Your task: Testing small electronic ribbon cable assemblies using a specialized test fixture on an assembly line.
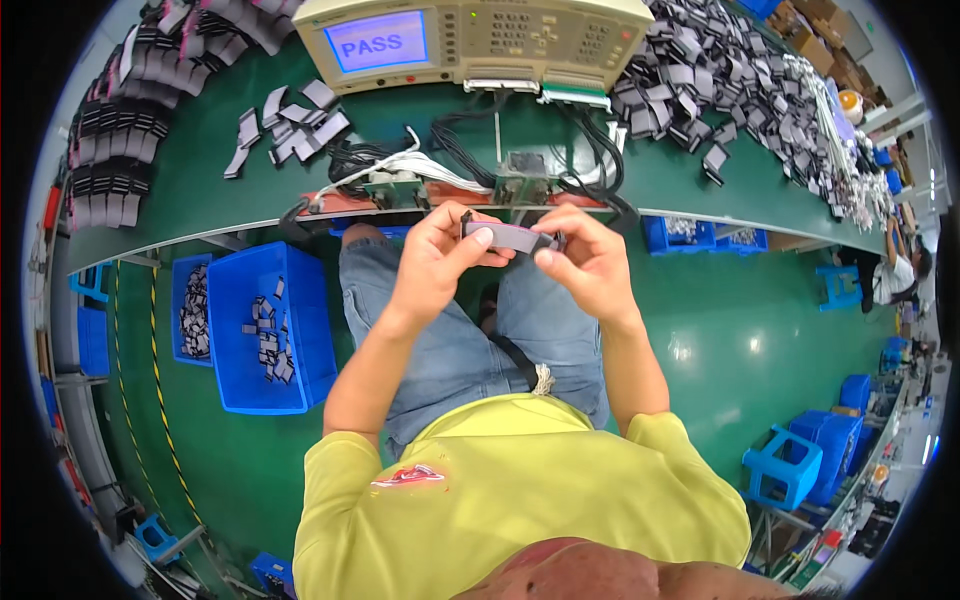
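A short grey flat ribbon cable (512, 238) with black end connectors is stretched between my hands, above my lap at the table's front edge. My left hand (440, 255) pinches its left end, thumb lying on the grey band. Thumb and fingers of my right hand (590, 262) close round the black connector at the other end, partly hiding it. Just beyond the cable, a test fixture (522, 180) with sockets and green boards sits at the table edge, wired by black and white cables. Behind it stands a beige tester (480, 45) with a lit blue-white screen.
A small group of ribbon cables (300, 125) lies left of the fixture. Stacked cables (115, 150) fill the table's far left; a loose heap (680, 80) covers its right. A blue bin (225, 340) with cables stands on the floor at left. Blue stools (783, 467) stand at right.
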Demonstrator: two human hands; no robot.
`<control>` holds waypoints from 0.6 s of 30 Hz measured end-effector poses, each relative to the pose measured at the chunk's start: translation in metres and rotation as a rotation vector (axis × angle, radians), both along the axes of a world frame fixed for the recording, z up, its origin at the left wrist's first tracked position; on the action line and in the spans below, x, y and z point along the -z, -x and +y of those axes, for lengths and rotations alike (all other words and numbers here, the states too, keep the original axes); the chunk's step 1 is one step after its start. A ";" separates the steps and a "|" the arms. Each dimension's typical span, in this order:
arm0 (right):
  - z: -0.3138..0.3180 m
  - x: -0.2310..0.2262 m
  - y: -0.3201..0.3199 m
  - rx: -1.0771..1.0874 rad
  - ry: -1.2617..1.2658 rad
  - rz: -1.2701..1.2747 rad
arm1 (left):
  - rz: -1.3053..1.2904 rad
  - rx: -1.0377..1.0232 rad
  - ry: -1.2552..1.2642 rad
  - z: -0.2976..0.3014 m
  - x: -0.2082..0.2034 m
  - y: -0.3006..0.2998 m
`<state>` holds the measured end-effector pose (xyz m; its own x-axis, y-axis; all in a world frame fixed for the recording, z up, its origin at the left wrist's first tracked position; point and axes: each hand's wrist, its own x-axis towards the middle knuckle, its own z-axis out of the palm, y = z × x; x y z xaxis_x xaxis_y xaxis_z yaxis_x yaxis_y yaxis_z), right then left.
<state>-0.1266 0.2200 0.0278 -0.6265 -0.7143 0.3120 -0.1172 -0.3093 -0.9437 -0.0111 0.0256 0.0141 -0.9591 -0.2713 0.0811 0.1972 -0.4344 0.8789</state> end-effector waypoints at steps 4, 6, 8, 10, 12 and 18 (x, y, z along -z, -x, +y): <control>-0.004 0.007 0.005 0.096 0.017 -0.095 | 0.079 0.054 0.096 -0.013 -0.002 0.002; -0.002 0.013 0.005 0.184 0.034 -0.138 | 0.132 -0.044 0.186 -0.010 0.001 0.005; -0.004 0.014 0.002 0.254 0.037 -0.161 | 0.152 -0.104 0.258 -0.001 0.002 0.011; -0.003 0.016 0.000 0.322 0.044 -0.179 | 0.166 -0.223 0.472 0.003 0.010 0.015; 0.001 0.022 -0.001 0.340 0.018 -0.059 | 0.140 -0.228 0.433 0.005 0.018 0.015; 0.006 0.023 -0.007 0.213 -0.108 0.040 | 0.032 -0.080 0.369 0.002 0.031 0.008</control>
<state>-0.1201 0.2264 0.0050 -0.7553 -0.5977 0.2687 -0.2068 -0.1717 -0.9632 -0.0190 0.0275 -0.0164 -0.9316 -0.2918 0.2167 0.2472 -0.0718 0.9663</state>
